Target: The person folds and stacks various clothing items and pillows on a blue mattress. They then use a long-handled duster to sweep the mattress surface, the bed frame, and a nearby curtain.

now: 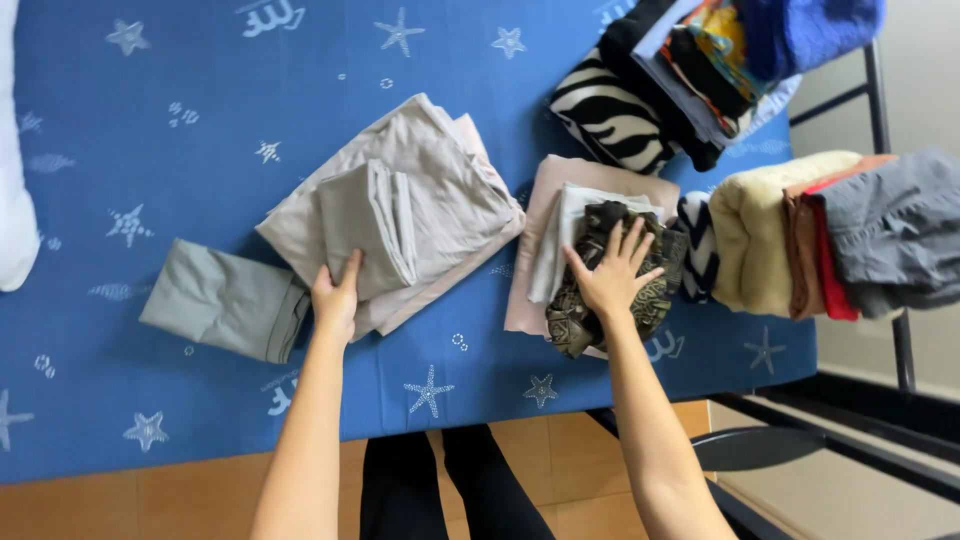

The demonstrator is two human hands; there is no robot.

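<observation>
Two bare hands work over a blue sheet (150, 100) printed with white starfish. The left hand (336, 298) lies with fingers flat and spread on the near edge of a small grey folded cloth (368, 228), which sits on top of a larger beige folded stack (450, 200); it presses down and does not pinch. The right hand (612, 272) rests open, fingers fanned, on a dark patterned garment (585, 310) that tops a pale pink pile (545, 190) just to the right of the beige one. A grey-green folded piece (225, 300) lies to the left, touching the beige stack's near corner. Far right, a zebra-print cloth (610, 120), a cream folded towel (760, 240) and mixed coloured clothes (860, 240) crowd the edge. To press well, I judge both palms should stay flat and centred, so that each fold is smoothed evenly and neither top piece slides off its pile.
</observation>
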